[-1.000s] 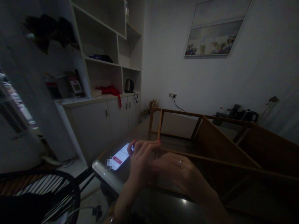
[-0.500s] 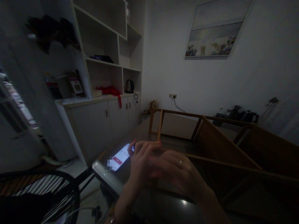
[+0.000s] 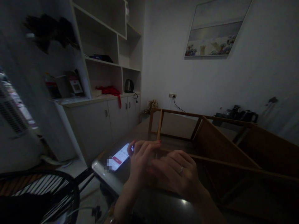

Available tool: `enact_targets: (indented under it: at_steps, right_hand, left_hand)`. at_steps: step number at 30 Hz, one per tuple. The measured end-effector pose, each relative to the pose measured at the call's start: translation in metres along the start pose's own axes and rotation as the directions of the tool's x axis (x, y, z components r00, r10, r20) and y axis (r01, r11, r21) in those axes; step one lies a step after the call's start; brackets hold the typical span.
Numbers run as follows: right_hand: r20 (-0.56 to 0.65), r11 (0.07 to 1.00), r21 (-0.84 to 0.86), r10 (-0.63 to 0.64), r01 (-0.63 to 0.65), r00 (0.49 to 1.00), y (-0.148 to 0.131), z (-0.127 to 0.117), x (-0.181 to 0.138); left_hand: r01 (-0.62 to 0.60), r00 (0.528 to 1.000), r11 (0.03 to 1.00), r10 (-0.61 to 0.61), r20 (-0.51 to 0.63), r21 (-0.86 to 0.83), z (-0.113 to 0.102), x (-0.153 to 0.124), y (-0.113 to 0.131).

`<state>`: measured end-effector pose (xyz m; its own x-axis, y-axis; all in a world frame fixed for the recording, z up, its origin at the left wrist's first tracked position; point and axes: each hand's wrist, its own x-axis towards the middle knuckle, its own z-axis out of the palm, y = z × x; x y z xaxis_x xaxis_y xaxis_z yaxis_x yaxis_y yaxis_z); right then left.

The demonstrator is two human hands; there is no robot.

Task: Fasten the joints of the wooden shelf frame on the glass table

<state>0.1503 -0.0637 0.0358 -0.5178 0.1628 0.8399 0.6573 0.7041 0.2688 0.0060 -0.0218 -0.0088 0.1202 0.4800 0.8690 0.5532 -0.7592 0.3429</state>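
Note:
My left hand (image 3: pixel 140 158) hovers over the dark glass table (image 3: pixel 109 182) with its fingers stretched out to the right. Its thumb is at the right edge of a lit phone (image 3: pixel 118 157), which lies flat on the table near the corner. My right hand (image 3: pixel 179 175), with a ring on one finger, lies just right of the left hand. Its fingers are bent and their tips press against the left hand's palm side. What they grip, if anything, is hidden.
A wooden frame of slats and panels (image 3: pixel 210 140) lies on the table behind my hands. A black wire chair (image 3: pixel 46 189) stands at lower left. White cabinets and shelves (image 3: pixel 102 115) with a kettle (image 3: pixel 129 86) line the left wall. A picture (image 3: pixel 215 31) hangs on the far wall.
My right hand has curled its fingers more and drawn slightly back towards me, with its knuckles raised. The left hand and the phone have stayed in place.

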Motion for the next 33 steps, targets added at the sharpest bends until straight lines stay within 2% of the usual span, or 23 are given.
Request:
enact_targets:
  at_steps: [4,12,21,27,33]
  right_hand:
    - [0.003,1.000,-0.029,-0.011,0.011,1.000,0.001,0.002,-0.001]
    - [-0.048,0.979,-0.204,-0.018,0.008,0.999,-0.005,0.009,-0.003]
    - [-0.059,0.991,-0.131,0.019,-0.026,0.998,-0.007,0.019,-0.007]
    - [0.018,0.989,-0.135,-0.060,0.062,0.998,-0.004,0.014,-0.004]
    - [0.024,0.995,-0.083,-0.050,0.052,0.998,0.000,0.015,-0.005]
  left_hand:
    - [-0.008,1.000,1.000,0.008,-0.006,0.011,0.000,0.000,0.000]
    - [-0.010,0.999,1.000,0.010,-0.036,0.001,0.000,0.002,0.003]
    - [0.020,1.000,0.999,-0.020,0.006,0.029,-0.001,0.001,0.002]
    - [0.033,0.999,0.999,-0.033,-0.031,0.004,0.000,0.002,0.004]
    - [0.016,1.000,1.000,-0.016,-0.022,0.015,0.000,0.003,0.003]
